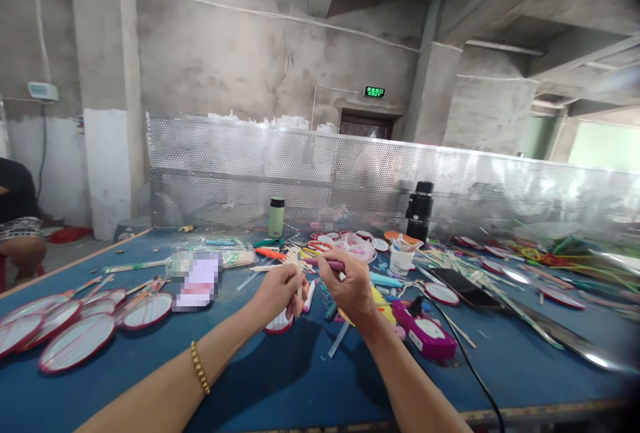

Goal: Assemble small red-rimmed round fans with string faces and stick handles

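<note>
My left hand [280, 289] is closed, pinching a thin pale stick [299, 261] that points upward. Close to it, my right hand [350, 283] grips a purple marker-like tool [327, 263], its tip near the stick. Below my left hand shows part of a round white disc with a red rim [278, 323]; whether it joins the stick is hidden. A pink-and-white pen [309, 297] lies between my hands. Under my right wrist are a yellow piece [383, 309] and a purple box [431, 334].
Several red-rimmed discs with sticks [80, 336] lie at the left. A green bottle [277, 217], a black flask [420, 211] and a white cup [401, 259] stand farther back. A phone [465, 287] and black cable [473, 363] are at the right. A seated person [20, 213] is far left.
</note>
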`<state>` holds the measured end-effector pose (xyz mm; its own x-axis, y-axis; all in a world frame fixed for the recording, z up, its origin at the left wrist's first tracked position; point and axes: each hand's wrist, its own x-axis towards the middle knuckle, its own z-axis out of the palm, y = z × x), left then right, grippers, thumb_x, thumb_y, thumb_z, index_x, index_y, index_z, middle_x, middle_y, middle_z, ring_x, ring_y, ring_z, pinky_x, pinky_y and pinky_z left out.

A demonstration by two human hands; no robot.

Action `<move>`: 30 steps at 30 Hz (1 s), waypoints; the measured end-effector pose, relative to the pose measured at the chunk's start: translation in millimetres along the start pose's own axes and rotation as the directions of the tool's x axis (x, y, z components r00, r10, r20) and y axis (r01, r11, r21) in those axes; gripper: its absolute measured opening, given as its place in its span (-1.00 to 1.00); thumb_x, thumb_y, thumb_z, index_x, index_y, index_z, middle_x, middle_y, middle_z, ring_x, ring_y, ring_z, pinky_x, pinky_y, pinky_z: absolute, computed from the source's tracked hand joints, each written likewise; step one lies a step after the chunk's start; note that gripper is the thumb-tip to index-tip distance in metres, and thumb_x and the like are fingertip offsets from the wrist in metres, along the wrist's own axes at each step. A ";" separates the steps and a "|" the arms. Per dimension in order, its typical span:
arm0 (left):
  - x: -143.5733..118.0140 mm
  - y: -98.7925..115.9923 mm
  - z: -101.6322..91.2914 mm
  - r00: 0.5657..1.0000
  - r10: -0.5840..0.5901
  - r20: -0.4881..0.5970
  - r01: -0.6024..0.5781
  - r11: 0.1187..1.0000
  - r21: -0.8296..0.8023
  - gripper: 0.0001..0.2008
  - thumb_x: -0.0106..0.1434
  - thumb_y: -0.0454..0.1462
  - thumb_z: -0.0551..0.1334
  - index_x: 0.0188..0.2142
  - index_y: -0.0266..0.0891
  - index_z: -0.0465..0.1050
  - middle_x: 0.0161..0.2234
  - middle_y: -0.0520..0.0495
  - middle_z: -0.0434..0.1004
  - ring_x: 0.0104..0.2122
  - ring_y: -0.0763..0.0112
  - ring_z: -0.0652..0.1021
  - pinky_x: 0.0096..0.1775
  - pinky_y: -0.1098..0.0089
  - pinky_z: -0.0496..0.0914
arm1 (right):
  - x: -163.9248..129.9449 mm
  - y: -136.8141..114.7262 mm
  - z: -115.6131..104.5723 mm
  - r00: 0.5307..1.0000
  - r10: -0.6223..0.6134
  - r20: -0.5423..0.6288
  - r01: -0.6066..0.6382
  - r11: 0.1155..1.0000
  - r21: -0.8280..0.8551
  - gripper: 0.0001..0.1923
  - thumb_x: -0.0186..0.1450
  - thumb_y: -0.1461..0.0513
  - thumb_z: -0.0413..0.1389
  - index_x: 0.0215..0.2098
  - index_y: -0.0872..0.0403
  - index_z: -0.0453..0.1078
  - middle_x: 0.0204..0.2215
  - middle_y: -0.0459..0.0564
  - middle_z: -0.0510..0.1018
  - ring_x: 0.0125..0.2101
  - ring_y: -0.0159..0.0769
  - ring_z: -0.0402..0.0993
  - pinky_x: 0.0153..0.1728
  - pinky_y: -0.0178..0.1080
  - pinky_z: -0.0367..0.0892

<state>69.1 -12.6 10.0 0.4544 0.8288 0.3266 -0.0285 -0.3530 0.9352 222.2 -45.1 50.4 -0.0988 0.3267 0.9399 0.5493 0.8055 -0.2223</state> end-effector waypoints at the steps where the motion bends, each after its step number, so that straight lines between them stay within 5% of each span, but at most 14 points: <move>1: 0.1 -0.2 0.0 1.000 -0.001 0.002 0.001 1.000 0.000 -0.81 0.21 -0.19 0.07 -0.44 -0.26 0.27 -0.68 0.00 0.46 -0.78 0.49 0.42 -0.76 0.57 0.21 | 0.1 0.0 0.0 1.000 0.001 0.000 -0.001 1.000 0.005 -0.86 0.25 0.30 0.06 -0.46 0.10 0.39 -0.54 -0.06 0.50 -0.55 -0.41 0.38 -0.49 -0.35 0.29; 30: 0.4 -1.5 0.5 1.000 0.005 0.010 -0.004 1.000 -0.024 -0.78 0.22 -0.16 0.09 -0.47 -0.26 0.27 -0.68 0.00 0.46 -0.78 0.49 0.42 -0.76 0.57 0.21 | 0.3 -3.7 -1.0 0.999 0.009 0.033 -0.009 1.000 -0.008 -0.84 0.26 0.29 0.06 -0.48 0.09 0.40 -0.59 -0.10 0.46 -0.60 -0.44 0.31 -0.55 -0.37 0.24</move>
<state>69.8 -11.9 8.7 0.4633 0.8227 0.3296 -0.0515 -0.3463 0.9367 221.0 -48.6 51.8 -0.1211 0.3504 0.9287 0.5568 0.7985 -0.2287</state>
